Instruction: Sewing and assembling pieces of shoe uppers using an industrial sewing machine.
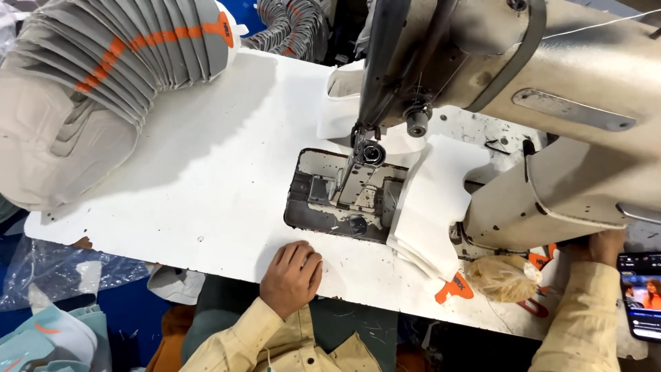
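Head view, only one. Landmark is the sewing machine (523,103), cream and worn, with its dark metal bed plate (341,196) set into the white table (206,165).

Step in hand, as I judge it: getting the next white piece under the needle. To do it well, slide the piece flat toward the presser foot (365,151), keep the fingers clear of the needle line, and bring the edges square before any stitching (the stack is fanned, so lifting one ply alone takes care).

The stack of white cut pieces (430,207) lies just right of the bed plate, leaning against the machine's base, with orange tabs (454,286) poking out at the near end. No hand touches it.

Left hand (292,275): resting on the table edge, just in front of the bed plate, knuckles up, fingers curled loosely under, holding nothing that I can see. Wrist is straight, beige sleeve (261,337) coming up from below.

Right hand (606,244): tucked under the near right side of the machine body, mostly hidden, so I cannot tell whether it grips anything. The forearm runs up almost vertical from the lower edge.

Also around: a big fanned bundle of grey pieces with orange stripes (131,48) far left of the machine, a crumpled clear bag (502,275) near the machine base, and a phone (640,296) right of it with its screen lit.
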